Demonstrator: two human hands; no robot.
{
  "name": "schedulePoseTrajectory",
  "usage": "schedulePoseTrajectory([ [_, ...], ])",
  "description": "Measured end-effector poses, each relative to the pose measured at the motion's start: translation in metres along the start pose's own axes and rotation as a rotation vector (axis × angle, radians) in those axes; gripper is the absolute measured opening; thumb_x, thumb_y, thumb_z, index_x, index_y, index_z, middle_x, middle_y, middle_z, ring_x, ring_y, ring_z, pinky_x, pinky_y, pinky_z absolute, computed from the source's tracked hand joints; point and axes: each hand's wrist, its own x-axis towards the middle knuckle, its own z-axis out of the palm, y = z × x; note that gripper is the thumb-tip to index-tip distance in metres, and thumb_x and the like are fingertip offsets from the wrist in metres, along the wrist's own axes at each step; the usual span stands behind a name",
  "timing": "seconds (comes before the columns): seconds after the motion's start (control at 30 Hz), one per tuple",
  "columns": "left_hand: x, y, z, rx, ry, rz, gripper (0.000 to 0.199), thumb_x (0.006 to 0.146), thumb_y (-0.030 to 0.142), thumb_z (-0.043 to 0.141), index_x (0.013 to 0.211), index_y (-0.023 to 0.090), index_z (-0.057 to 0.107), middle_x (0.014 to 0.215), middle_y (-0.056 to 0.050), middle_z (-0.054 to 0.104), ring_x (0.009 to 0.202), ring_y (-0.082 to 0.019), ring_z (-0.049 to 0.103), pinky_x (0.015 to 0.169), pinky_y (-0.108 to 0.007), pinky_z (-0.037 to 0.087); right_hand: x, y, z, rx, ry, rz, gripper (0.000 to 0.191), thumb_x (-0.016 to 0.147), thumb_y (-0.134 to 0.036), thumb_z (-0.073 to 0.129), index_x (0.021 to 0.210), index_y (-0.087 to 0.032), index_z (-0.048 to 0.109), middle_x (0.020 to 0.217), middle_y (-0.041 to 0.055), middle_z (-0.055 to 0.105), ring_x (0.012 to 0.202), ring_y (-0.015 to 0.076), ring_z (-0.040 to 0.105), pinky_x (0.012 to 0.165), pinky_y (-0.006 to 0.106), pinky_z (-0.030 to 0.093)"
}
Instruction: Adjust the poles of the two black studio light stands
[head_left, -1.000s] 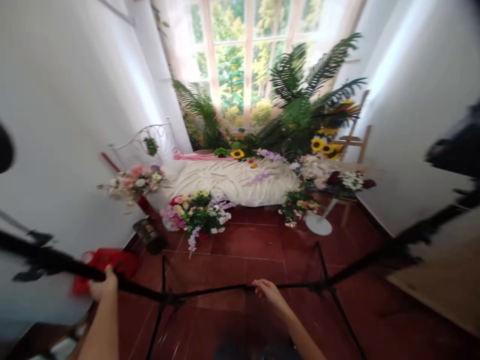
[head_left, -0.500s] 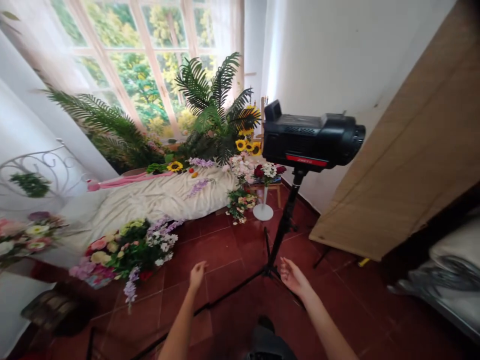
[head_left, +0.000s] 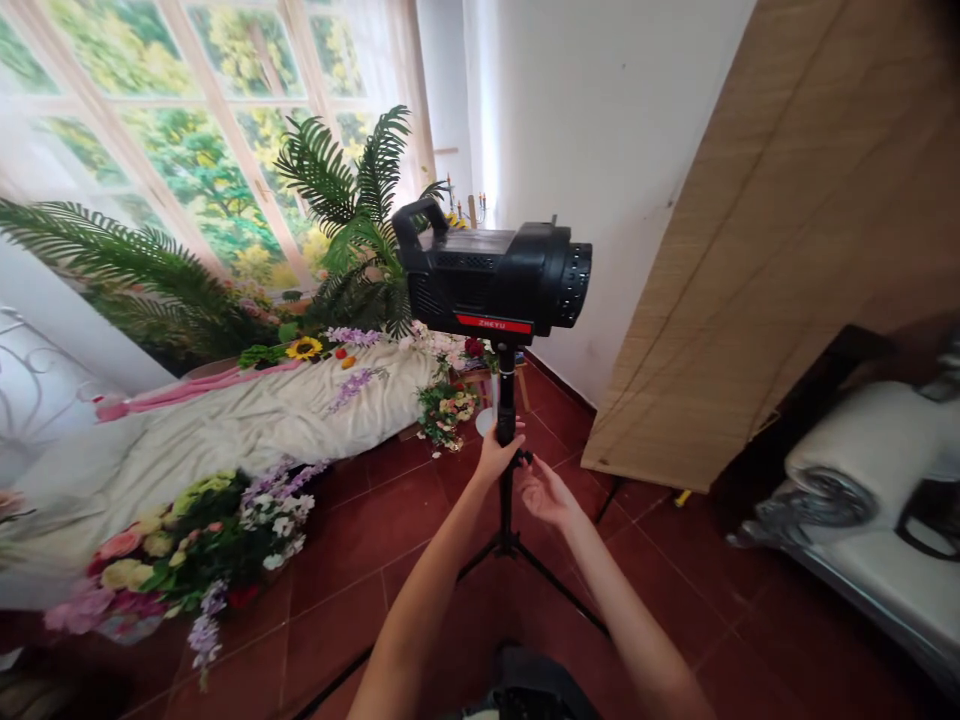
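A black studio light (head_left: 487,280) with a red label sits on top of a black stand (head_left: 506,500) with spread legs. My left hand (head_left: 498,455) is wrapped round the stand's pole below the light. Just right of the pole, my right hand (head_left: 546,492) has its fingertips at a small black knob (head_left: 523,457), fingers bent in a pinch.
A bed with a cream cloth (head_left: 300,410) and flower bunches (head_left: 202,550) lies to the left, with palm fronds (head_left: 330,180) behind. A bamboo blind (head_left: 720,240) hangs at the right beside a wrapped pale sofa (head_left: 862,500). The stand's legs spread over the red tiles.
The view has turned right, so the light appears further left. My left hand has moved onto the pole and closed round it. My right hand has risen to the knob.
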Motion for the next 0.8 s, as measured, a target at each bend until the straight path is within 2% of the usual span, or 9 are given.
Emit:
schedulePoseTrajectory([
  [0.13,0.009,-0.006,0.016,-0.006,0.144,-0.063,0.033,0.058,0.041,0.075,0.075,0.015,0.064,0.07,-0.001,0.062,0.062,-0.012,0.057,0.06,-0.024,0.048,0.003,-0.009,0.001,0.103,-0.005,0.101,0.023,0.087,-0.037,0.054,0.086,-0.015,0.057,0.067,-0.001,0.062,0.053,0.0047,0.05,0.045,0.012,0.04],
  [0.27,0.012,-0.008,0.023,0.042,0.228,-0.094,0.037,0.055,0.048,0.075,0.062,0.016,0.059,0.055,0.001,0.055,0.056,-0.012,0.054,0.053,-0.023,0.044,0.007,-0.015,0.0,0.116,0.034,0.132,0.022,0.086,-0.037,0.054,0.081,-0.016,0.054,0.064,-0.0015,0.06,0.048,0.0042,0.046,0.037,0.011,0.033],
  [0.47,0.011,-0.001,0.033,0.183,0.368,-0.051,0.039,0.061,0.053,0.07,0.055,0.018,0.054,0.052,0.0,0.053,0.055,-0.014,0.054,0.05,-0.023,0.043,0.005,-0.019,0.006,0.18,0.144,0.155,0.024,0.087,-0.039,0.051,0.078,-0.017,0.049,0.06,-0.0018,0.054,0.044,0.0048,0.042,0.033,0.012,0.031],
  [0.63,0.007,0.011,0.035,0.24,0.394,-0.028,0.038,0.063,0.051,0.069,0.055,0.017,0.054,0.054,-0.002,0.054,0.062,-0.015,0.055,0.055,-0.023,0.044,0.005,-0.018,0.014,0.216,0.205,0.166,0.028,0.087,-0.042,0.048,0.072,-0.019,0.044,0.055,-0.0031,0.047,0.046,0.0062,0.043,0.032,0.012,0.028],
  [0.8,0.008,0.012,0.036,0.252,0.419,-0.034,0.038,0.065,0.049,0.068,0.052,0.017,0.051,0.052,-0.002,0.052,0.061,-0.015,0.054,0.054,-0.024,0.043,0.01,-0.019,0.015,0.197,0.231,0.163,0.032,0.088,-0.041,0.046,0.065,-0.02,0.037,0.051,-0.006,0.038,0.043,0.0048,0.038,0.033,0.011,0.028],
])
